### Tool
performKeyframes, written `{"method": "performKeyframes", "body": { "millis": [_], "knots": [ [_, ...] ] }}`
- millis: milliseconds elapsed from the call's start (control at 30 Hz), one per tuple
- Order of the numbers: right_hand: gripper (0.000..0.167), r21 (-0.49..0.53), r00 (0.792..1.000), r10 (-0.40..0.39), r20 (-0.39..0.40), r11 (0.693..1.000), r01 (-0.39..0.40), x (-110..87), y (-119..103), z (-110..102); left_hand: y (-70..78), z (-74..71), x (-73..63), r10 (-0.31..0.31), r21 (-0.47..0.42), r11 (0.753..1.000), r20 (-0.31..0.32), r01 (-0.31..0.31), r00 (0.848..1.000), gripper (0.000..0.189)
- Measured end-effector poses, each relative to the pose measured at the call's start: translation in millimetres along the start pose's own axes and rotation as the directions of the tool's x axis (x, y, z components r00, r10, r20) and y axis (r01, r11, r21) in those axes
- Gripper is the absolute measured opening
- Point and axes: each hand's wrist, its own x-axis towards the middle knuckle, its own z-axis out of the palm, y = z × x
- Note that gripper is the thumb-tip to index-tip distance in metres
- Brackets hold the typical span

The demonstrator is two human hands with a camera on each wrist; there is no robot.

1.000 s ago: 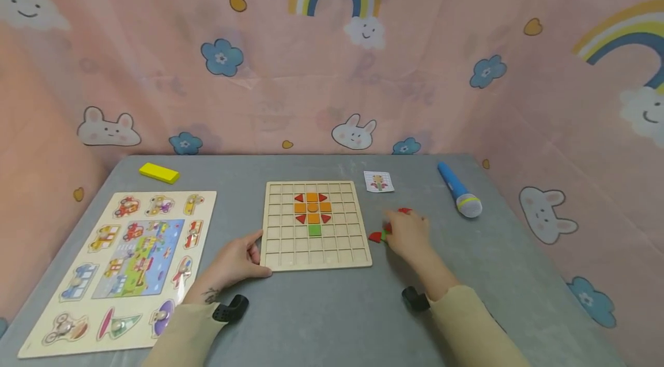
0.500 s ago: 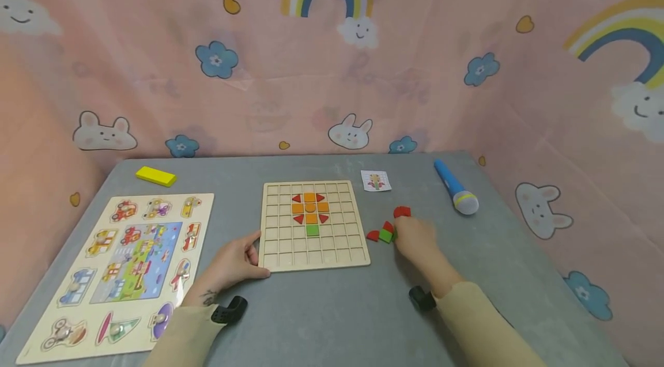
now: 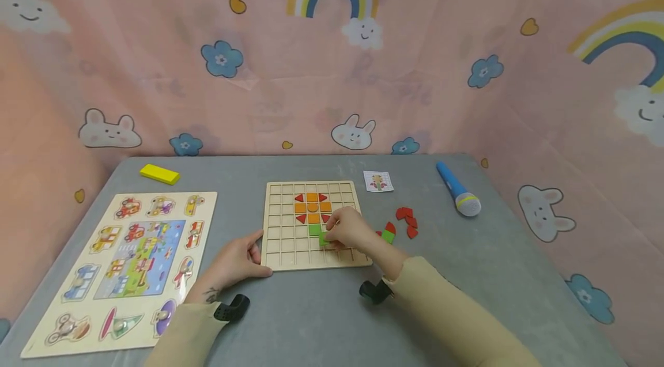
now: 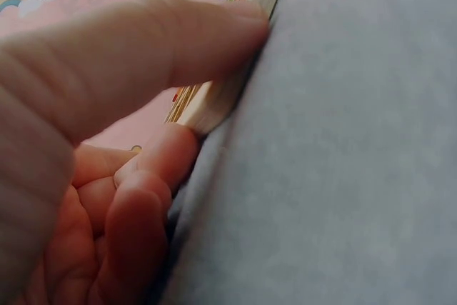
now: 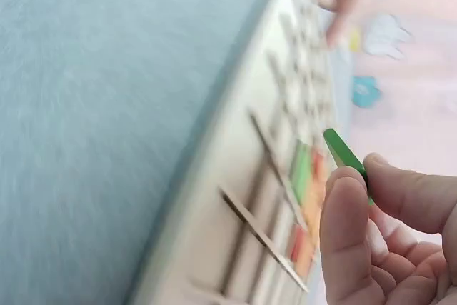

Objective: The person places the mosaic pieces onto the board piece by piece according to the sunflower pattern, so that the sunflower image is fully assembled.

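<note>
A wooden grid board (image 3: 290, 252) lies mid-table, with orange squares, red triangles and a green square (image 3: 314, 230) set in its upper middle cells. At its lower left corner my left hand (image 3: 240, 260) grips it, thumb on the front edge and fingers along the side. My right hand (image 3: 350, 229) is over the board, pinching a green tile (image 5: 344, 153) between thumb and finger, close below and right of the green square. The right wrist view has this tile tilted above the grid. Fingers partly cover it in the head view.
Right of the board lie several red pieces (image 3: 407, 215) and a green piece (image 3: 388, 235). Behind them are a small picture card (image 3: 378, 181) and a blue toy microphone (image 3: 456, 185). A vehicle puzzle board (image 3: 78, 321) and a yellow block (image 3: 159, 174) occupy the left.
My right hand has taken up a green tile from the loose pieces and moved left over the board, uncovering the red pieces. My left hand has stayed at the board's corner.
</note>
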Motion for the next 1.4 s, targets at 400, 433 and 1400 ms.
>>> {"method": "performKeyframes", "body": {
  "millis": [400,433,1400],
  "knots": [
    [0.015,-0.111,0.999,-0.036,0.003,0.993,0.036,13.9,-1,21,3.2,-1.1,-0.5,0.029,-0.025,0.999,0.013,-0.029,0.999,0.095],
    [0.015,-0.127,0.999,-0.044,-0.001,0.991,0.044,14.1,-2,22,3.4,-1.3,-0.6,0.024,-0.029,0.999,0.013,-0.024,1.000,0.095],
    [0.022,-0.806,0.971,-0.231,0.054,0.564,0.180,-10.5,82,-72,2.8,-0.2,-1.7,0.014,-0.006,1.000,-0.002,-0.014,1.000,0.094]
  ]
}}
